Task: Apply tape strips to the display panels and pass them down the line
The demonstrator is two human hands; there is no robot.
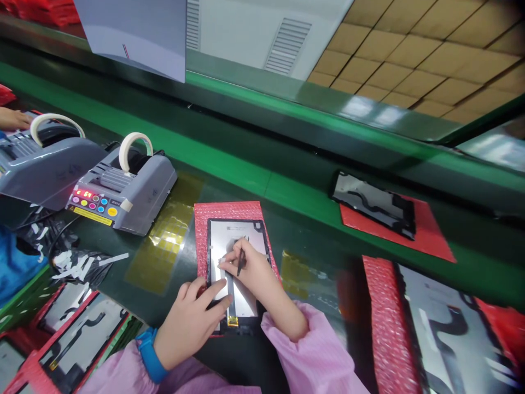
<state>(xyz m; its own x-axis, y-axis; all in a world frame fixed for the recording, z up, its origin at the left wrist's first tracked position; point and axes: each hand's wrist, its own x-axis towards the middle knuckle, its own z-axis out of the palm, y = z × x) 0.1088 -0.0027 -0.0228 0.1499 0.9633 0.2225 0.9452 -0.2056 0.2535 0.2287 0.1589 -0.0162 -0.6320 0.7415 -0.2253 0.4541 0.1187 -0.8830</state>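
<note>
A tablet display panel (pixel 244 301), silver-backed with a black rim, lies on a red bubble-wrap pouch (pixel 227 209) on the bench. My left hand (pixel 191 317) rests with fingers spread on the panel's lower left, against a dark flex cable (pixel 231 298) that ends in a gold connector (pixel 232 320). Over the panel's middle, my right hand (pixel 250 268) is closed around thin black tweezers (pixel 240 261). Its thumb and index fingertip pinch near a small white strip of tape (pixel 221 261); whether they grip it is unclear.
At left stand a tape dispenser (pixel 127 189) and a second dispenser (pixel 49 158), with another person's hand (pixel 14 119) beside it. White tape scraps (pixel 77 265) cling nearby. More panels lie in a green crate (pixel 24 306), at right (pixel 422 306) and at back right (pixel 371 200).
</note>
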